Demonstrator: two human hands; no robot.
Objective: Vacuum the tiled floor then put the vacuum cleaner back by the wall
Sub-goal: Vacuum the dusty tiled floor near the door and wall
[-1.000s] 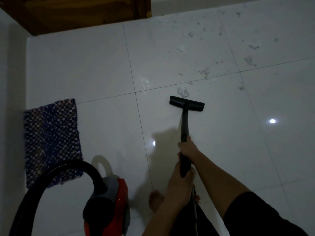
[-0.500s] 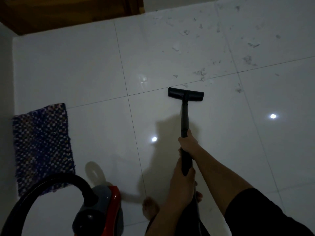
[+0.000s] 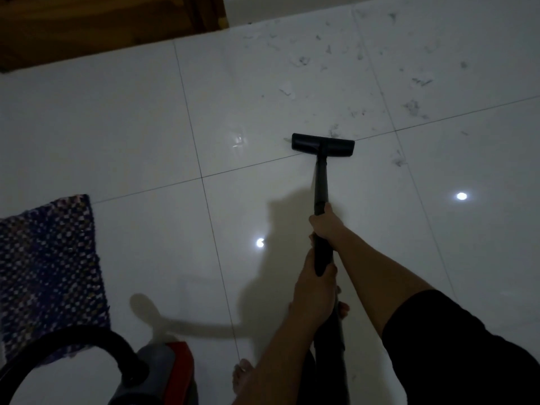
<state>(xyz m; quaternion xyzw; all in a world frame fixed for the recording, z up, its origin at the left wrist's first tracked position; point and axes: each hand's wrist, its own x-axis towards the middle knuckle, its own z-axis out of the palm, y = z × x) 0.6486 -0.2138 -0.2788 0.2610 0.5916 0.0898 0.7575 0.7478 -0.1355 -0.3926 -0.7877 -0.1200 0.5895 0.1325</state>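
Observation:
A black vacuum wand [image 3: 320, 182] ends in a flat black floor nozzle [image 3: 323, 145] lying on the white tiled floor [image 3: 140, 118], right on a tile joint. My right hand [image 3: 327, 225] grips the wand higher up. Lower on the wand, my left hand [image 3: 317, 290] is closed around it. The red and grey vacuum body [image 3: 166, 372] sits at the bottom left, with its black hose [image 3: 73, 343] arching over to the left. Grey dust and lint scraps [image 3: 412, 108] lie scattered beyond and to the right of the nozzle.
A blue patterned mat [image 3: 46, 273] lies along the left edge. A brown wooden door [image 3: 102, 21] stands at the top left, with white wall beside it. My bare foot [image 3: 242, 375] is on the tiles by the vacuum body.
The nozzle has slid forward over a clump of dust up to the tile joint. The view has shifted a little to the right, so the mat and vacuum body sit further left.

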